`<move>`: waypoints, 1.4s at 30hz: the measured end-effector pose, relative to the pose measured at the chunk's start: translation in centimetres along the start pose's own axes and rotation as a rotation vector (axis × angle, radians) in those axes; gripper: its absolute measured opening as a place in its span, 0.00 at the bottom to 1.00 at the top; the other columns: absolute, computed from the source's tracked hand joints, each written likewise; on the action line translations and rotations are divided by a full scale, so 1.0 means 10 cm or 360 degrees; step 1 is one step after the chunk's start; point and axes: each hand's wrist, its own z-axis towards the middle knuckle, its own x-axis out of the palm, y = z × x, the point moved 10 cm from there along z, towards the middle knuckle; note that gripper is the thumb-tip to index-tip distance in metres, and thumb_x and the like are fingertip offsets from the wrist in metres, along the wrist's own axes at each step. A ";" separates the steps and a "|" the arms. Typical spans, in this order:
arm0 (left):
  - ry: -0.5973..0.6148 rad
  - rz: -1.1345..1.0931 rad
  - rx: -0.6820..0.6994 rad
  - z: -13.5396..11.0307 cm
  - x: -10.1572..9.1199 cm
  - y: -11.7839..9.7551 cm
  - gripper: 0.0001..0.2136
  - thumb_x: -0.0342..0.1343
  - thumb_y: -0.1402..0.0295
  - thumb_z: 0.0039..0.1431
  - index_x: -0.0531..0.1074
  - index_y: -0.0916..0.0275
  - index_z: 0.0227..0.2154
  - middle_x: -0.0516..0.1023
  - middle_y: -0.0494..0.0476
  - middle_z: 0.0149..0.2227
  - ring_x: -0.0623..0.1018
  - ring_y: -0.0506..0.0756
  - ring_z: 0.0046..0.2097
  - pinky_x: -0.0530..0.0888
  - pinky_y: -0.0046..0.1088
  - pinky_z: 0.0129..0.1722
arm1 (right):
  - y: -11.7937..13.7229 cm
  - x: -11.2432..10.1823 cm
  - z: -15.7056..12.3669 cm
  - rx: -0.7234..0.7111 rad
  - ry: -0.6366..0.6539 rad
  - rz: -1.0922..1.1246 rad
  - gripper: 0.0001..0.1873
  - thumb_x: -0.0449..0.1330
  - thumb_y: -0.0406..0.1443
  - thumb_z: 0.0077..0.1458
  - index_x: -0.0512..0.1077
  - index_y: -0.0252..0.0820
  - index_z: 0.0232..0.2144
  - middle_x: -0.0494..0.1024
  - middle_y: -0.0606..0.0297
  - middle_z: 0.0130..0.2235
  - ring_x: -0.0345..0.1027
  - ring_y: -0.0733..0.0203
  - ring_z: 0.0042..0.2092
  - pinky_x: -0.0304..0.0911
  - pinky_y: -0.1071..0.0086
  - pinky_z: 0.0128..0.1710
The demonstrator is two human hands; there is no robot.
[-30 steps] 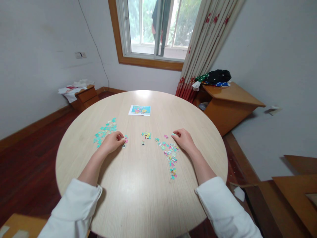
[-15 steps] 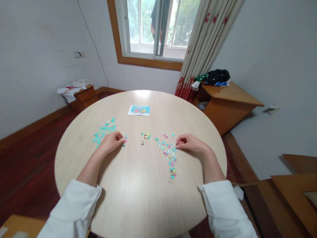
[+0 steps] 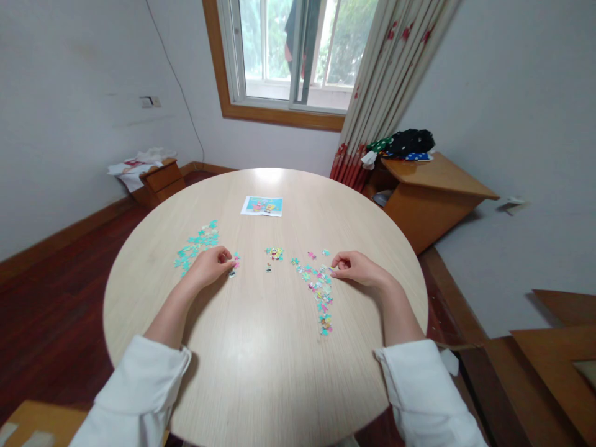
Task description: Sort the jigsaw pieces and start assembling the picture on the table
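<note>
My left hand (image 3: 214, 266) rests on the table with its fingers closed together. Its fingertips touch or nearly touch a few pink and dark puzzle pieces (image 3: 236, 261); whatever lies between them is hidden. My right hand (image 3: 356, 268) pinches a small puzzle piece (image 3: 332, 268), partly yellow, at the edge of a mixed pile of puzzle pieces (image 3: 321, 288). Between the hands lies a small joined yellow puzzle section (image 3: 275, 253), with a dark loose puzzle piece (image 3: 269, 268) just below it. Turquoise puzzle pieces (image 3: 189, 251) spread beyond my left hand.
On the round wooden table (image 3: 251, 360), a printed cartoon picture (image 3: 263, 206) lies toward the far side. A pink piece (image 3: 311, 255) and a turquoise piece (image 3: 326, 252) sit apart from the right pile. Behind are a window, a curtain (image 3: 372, 93) and a wooden cabinet (image 3: 419, 205) with cloths.
My right hand's fingertips have shifted slightly, and a bit of yellow now shows at them. My left hand stays in place.
</note>
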 end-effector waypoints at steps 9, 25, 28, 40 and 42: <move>0.0006 -0.0034 0.0009 0.00 0.01 0.00 0.11 0.54 0.59 0.47 0.72 0.62 0.28 0.76 0.55 0.27 0.73 0.54 0.30 0.65 0.28 0.30 | 0.23 -0.07 -0.06 -0.0120 -0.0148 0.0139 0.12 0.63 0.41 0.43 0.70 0.38 0.28 0.59 0.75 0.20 0.51 0.70 0.23 0.47 0.73 0.24; 0.0080 -0.0085 0.0007 -0.03 0.02 -0.09 0.11 0.55 0.60 0.46 0.72 0.62 0.26 0.76 0.55 0.25 0.73 0.54 0.29 0.65 0.28 0.29 | 0.67 0.36 0.05 -0.0452 -0.0114 -0.0112 0.07 0.65 0.33 0.42 0.74 0.39 0.28 0.65 0.71 0.26 0.59 0.68 0.29 0.54 0.73 0.30; 0.0119 -0.0119 0.0004 -0.03 0.05 -0.10 0.11 0.56 0.59 0.45 0.72 0.63 0.27 0.75 0.55 0.24 0.73 0.54 0.28 0.65 0.28 0.28 | 0.71 0.42 0.04 -0.0488 -0.0055 -0.0127 0.10 0.67 0.32 0.40 0.74 0.39 0.29 0.66 0.71 0.27 0.60 0.67 0.30 0.56 0.72 0.32; 0.0155 -0.0123 0.0026 -0.07 0.03 -0.19 0.12 0.58 0.58 0.43 0.71 0.62 0.26 0.73 0.52 0.22 0.71 0.54 0.27 0.64 0.28 0.27 | 0.74 0.31 0.12 -0.0433 -0.0469 -0.0466 0.08 0.65 0.38 0.48 0.74 0.39 0.30 0.70 0.65 0.29 0.62 0.64 0.33 0.55 0.70 0.35; 0.0153 -0.0128 0.0022 -0.07 0.03 -0.19 0.12 0.58 0.58 0.43 0.71 0.62 0.26 0.73 0.52 0.22 0.71 0.54 0.27 0.64 0.28 0.27 | 0.75 0.32 0.12 -0.0451 -0.0476 -0.0485 0.07 0.65 0.38 0.49 0.74 0.39 0.30 0.70 0.65 0.30 0.62 0.64 0.33 0.54 0.70 0.35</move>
